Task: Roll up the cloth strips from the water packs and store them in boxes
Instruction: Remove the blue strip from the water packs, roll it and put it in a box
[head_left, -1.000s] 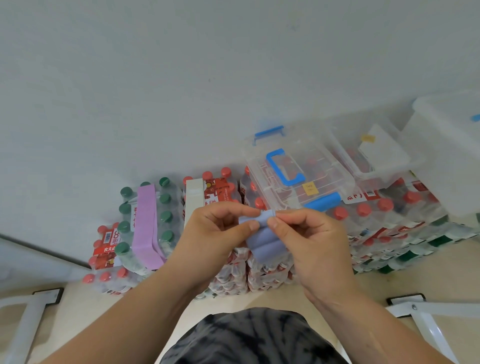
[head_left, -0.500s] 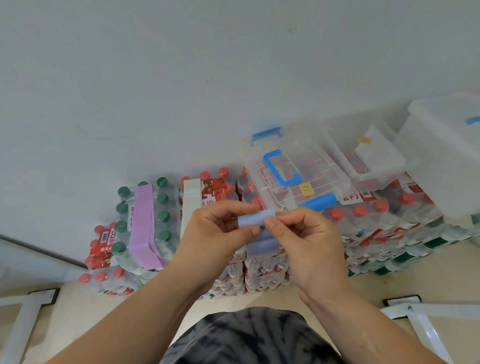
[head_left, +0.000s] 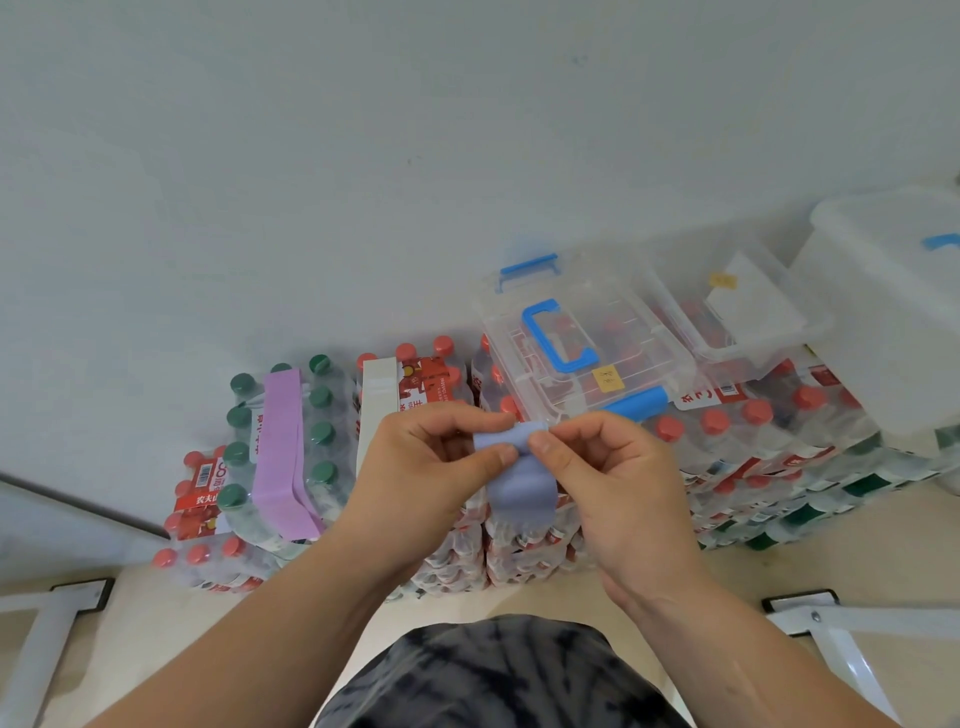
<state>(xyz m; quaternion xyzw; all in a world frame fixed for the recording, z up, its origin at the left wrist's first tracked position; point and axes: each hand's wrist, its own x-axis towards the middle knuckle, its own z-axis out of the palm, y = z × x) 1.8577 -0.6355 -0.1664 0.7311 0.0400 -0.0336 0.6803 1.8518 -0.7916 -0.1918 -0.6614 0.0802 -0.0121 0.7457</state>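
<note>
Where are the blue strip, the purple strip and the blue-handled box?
blue strip (head_left: 522, 488), head view, hanging lower part.
purple strip (head_left: 280, 441), head view, middle of its length.
blue-handled box (head_left: 644, 338), head view, clear lid.

plain off-white wall (head_left: 467, 130) behind, beige floor (head_left: 872, 545) below, white metal frame legs (head_left: 883, 622) at both lower corners

matt blue cloth strip (head_left: 522, 480), clear glossy plastic box (head_left: 582, 353), shiny shrink-wrapped water packs (head_left: 769, 441)
</note>
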